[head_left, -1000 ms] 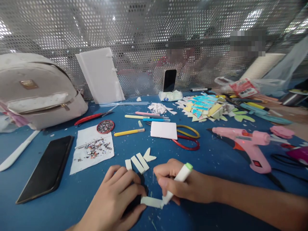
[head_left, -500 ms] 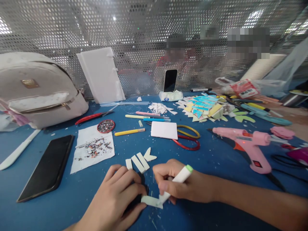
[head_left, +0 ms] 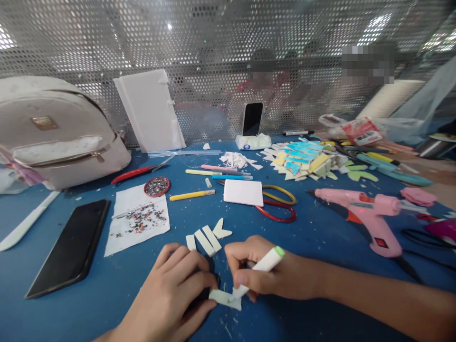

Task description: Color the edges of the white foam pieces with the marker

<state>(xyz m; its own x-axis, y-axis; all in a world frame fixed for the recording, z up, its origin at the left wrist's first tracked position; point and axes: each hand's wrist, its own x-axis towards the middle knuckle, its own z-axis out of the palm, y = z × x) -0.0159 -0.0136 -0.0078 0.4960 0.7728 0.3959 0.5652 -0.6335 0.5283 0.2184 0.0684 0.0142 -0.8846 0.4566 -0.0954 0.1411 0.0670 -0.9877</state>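
My left hand (head_left: 174,292) presses down on the left end of a small white foam strip (head_left: 225,298) lying on the blue table (head_left: 313,237), fingers curled over it. My right hand (head_left: 261,273) grips a white craft knife with a green end (head_left: 265,263), its tip resting on the strip close to my left fingertips. Just beyond my hands lie several cut white foam pieces (head_left: 208,236) in a row.
A black phone (head_left: 69,247) and white paper with glitter bits (head_left: 137,223) lie left. Red and yellow scissors (head_left: 278,202), a white foam square (head_left: 243,192), pens (head_left: 192,194) and a pink glue gun (head_left: 359,209) sit beyond. A backpack (head_left: 57,133) stands far left; people sit behind the mesh screen.
The knife tip has slid leftward along the white strip toward my left fingers, and the knife leans flatter. My left hand has stayed in place.
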